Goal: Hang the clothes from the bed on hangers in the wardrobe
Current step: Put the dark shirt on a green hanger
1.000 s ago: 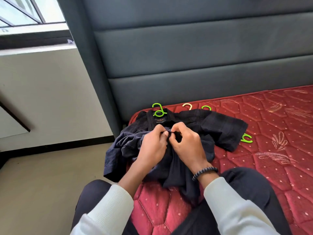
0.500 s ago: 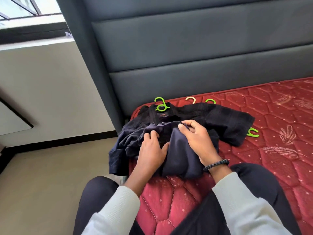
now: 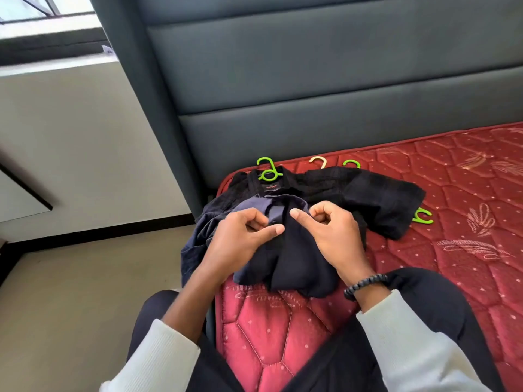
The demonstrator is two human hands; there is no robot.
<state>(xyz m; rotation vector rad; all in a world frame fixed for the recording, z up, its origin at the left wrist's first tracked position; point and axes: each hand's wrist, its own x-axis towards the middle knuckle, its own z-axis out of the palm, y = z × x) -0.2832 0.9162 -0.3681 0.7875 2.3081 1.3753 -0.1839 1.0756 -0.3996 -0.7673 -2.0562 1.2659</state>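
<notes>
Your left hand (image 3: 240, 239) is curled on the navy shirt (image 3: 283, 250), fingers tucked at the placket near the collar and thumb stretched across the cloth toward the other hand; your right hand (image 3: 331, 233) is curled too, thumb pointing left over the dark fold, and you cannot tell from here whether its tucked fingers actually pinch fabric. The two hands sit just beside each other over the front opening, so the step looks like working a button or straightening the collar before a hanger goes in. Keep the placket flat on the bed (image 3: 283, 335), hold one edge fixed with the left hand, and let the right do the fine work; don't tug, since the shirt lies bunched and could drag the garment under it. That lower piece, a black shirt (image 3: 368, 199), spreads beyond your hands, touching the navy one, with a green hanger (image 3: 268, 172) already through its collar. Farther back, two more hooks, one cream (image 3: 318, 161) and one green (image 3: 351, 163), peek out from behind it near the headboard (image 3: 311, 80), and another green piece (image 3: 423, 217) lies at its right sleeve. Nothing hangs in the wardrobe yet from what shows; it is out of view.
</notes>
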